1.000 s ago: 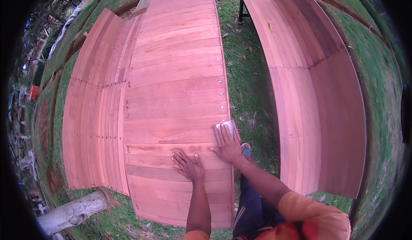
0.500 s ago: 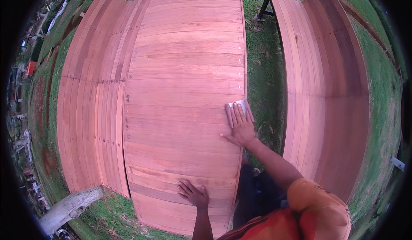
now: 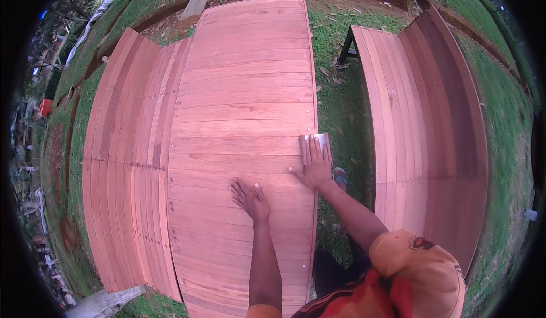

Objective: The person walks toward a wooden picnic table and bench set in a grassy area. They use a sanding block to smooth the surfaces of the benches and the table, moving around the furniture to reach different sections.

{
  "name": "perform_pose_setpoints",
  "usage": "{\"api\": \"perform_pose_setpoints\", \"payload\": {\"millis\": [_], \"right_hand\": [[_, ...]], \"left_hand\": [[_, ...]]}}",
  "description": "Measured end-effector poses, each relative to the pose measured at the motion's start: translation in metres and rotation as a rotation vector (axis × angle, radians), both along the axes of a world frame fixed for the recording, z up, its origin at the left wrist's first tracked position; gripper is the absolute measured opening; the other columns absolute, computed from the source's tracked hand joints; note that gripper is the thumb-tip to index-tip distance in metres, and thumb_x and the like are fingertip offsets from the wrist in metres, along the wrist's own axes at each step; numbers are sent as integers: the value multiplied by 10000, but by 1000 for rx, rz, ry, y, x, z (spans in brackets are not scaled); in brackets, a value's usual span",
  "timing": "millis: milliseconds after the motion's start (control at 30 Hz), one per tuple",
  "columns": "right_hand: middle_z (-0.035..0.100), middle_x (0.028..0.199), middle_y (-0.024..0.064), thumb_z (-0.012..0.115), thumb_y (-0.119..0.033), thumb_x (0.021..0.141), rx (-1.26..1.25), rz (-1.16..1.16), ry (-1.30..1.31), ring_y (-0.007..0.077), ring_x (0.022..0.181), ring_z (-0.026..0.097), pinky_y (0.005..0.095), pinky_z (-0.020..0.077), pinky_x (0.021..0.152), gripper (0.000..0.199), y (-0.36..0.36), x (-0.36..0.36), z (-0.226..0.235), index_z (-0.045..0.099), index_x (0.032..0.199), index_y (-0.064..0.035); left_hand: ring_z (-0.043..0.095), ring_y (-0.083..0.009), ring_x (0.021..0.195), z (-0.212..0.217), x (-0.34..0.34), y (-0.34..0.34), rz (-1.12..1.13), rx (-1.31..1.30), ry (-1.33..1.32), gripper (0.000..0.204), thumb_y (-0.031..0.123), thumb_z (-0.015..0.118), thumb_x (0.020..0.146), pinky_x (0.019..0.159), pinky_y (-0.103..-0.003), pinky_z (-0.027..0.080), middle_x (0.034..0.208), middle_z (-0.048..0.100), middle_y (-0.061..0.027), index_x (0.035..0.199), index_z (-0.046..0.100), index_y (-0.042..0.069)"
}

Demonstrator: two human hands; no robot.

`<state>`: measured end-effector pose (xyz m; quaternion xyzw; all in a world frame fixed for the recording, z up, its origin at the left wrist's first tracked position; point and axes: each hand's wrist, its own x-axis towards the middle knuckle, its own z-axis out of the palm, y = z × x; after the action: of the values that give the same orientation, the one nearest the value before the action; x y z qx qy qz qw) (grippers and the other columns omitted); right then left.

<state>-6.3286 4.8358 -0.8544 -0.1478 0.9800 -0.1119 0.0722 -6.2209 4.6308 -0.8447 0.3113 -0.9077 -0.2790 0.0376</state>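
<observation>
A long wooden table (image 3: 244, 93) of reddish slats runs away from me. My right hand (image 3: 316, 174) lies over a sanding block (image 3: 326, 147) at the tabletop's right edge, pressing it down with the fingers along its top and the thumb out to the left. The block looks wrapped in reddish-brown sheet, with a pale top showing between the fingers; its underside is hidden. To the left and a little nearer, my left hand (image 3: 251, 200) rests on the slats, fingers outstretched, holding nothing.
Slatted wooden benches with backrests flank the table, one on the left (image 3: 122, 142) and one on the right (image 3: 398, 119). Grass (image 3: 341, 119) shows between table and right bench, where my sandalled foot (image 3: 340, 177) stands. A pale log (image 3: 108, 302) lies at the lower left.
My view and body have shifted forward along the table, so its far end now shows. My left hand has moved farther up the tabletop; the right hand remains on the block at the right edge.
</observation>
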Motion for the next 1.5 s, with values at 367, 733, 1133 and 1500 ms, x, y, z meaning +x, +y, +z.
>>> {"api": "perform_pose_setpoints", "payload": {"millis": [367,733,1133,1500], "right_hand": [[216,1722,228,463,-846,890,42,348,-216,347,1607,202,539,91,1296,1174,41,-109,27,141,1684,-43],[194,1734,197,443,-827,913,101,459,-341,315,1624,132,540,77,1310,1162,25,-184,9,203,1642,46],[130,1721,283,407,-803,955,177,200,-171,376,1617,115,515,98,1310,1149,26,-368,14,101,1654,56],[151,1716,287,435,-813,933,46,257,-137,395,1611,132,505,86,1312,1146,19,-479,2,184,1648,47]], "left_hand": [[1,-399,1627,-11,-122,27,165,-353,-348,1004,655,459,1016,1262,-641,9,1756,55,-217,1665,98,-21],[23,-410,1626,-11,-129,25,179,-338,-388,1003,613,502,987,1260,-640,9,1754,69,-229,1663,116,-20],[50,-448,1615,-15,-131,30,177,-411,-479,987,648,412,1017,1257,-642,30,1738,120,-255,1646,137,-62],[26,-448,1615,-22,-389,15,118,-220,-76,794,493,413,1085,1252,-655,-16,1736,84,-273,1645,200,-28]]}}
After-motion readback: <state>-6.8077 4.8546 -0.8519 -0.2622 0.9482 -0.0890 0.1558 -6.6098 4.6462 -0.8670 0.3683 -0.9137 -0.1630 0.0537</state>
